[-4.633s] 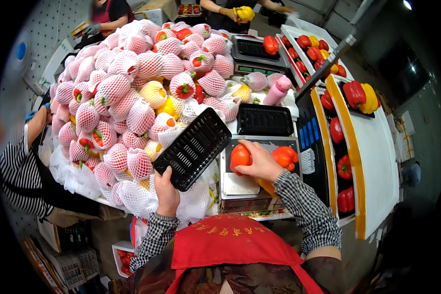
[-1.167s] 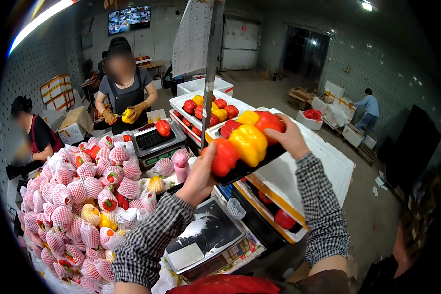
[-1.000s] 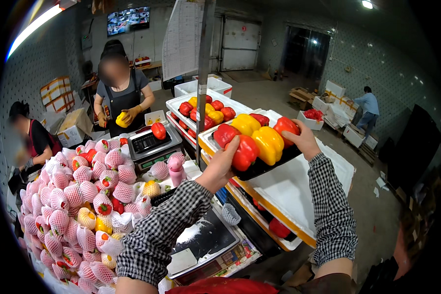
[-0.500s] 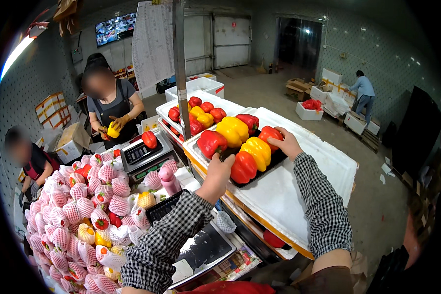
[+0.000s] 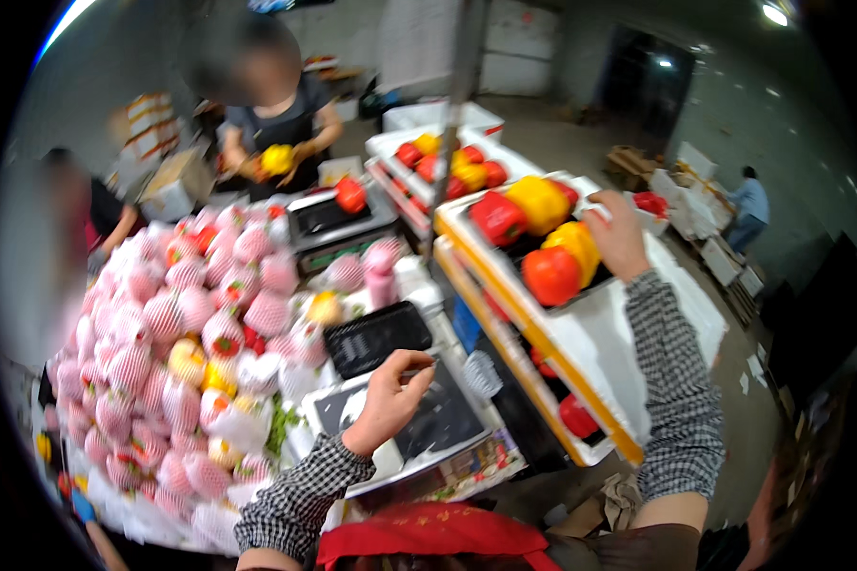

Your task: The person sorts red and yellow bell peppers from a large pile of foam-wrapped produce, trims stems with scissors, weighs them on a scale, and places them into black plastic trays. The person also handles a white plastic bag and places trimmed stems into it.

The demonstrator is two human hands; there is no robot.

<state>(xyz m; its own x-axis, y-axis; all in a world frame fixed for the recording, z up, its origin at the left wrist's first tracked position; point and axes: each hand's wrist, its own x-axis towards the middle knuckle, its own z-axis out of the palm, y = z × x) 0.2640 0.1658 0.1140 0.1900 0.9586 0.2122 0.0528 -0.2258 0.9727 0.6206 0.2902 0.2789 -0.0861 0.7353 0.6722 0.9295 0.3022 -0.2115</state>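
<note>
My left hand [image 5: 390, 400] hangs over the scale plate [image 5: 448, 414], thumb and bent fingers apart, holding nothing I can see. Just beyond it lies an empty black tray [image 5: 376, 340]. My right hand [image 5: 619, 238] curls over the right end of a black tray of bell peppers, where a red pepper is mostly hidden by my fingers. Also in that tray are a red bell pepper [image 5: 550, 276], yellow bell peppers [image 5: 537, 205] and another red one [image 5: 497, 218]. The tray sits on a white foam box [image 5: 671, 324] with a yellow band.
Bell peppers in pink foam nets [image 5: 162, 319] are heaped on the left. A pink bottle [image 5: 381, 284] stands beside a second scale [image 5: 338, 224]. A metal post [image 5: 457, 95] rises before a foam box of peppers [image 5: 514, 162]. A co-worker [image 5: 281, 119] holds a yellow pepper; other people are farther off.
My left hand has let go of the tray of peppers and come down and left over the scale. My right hand stays at the tray's right end. The view has turned left.
</note>
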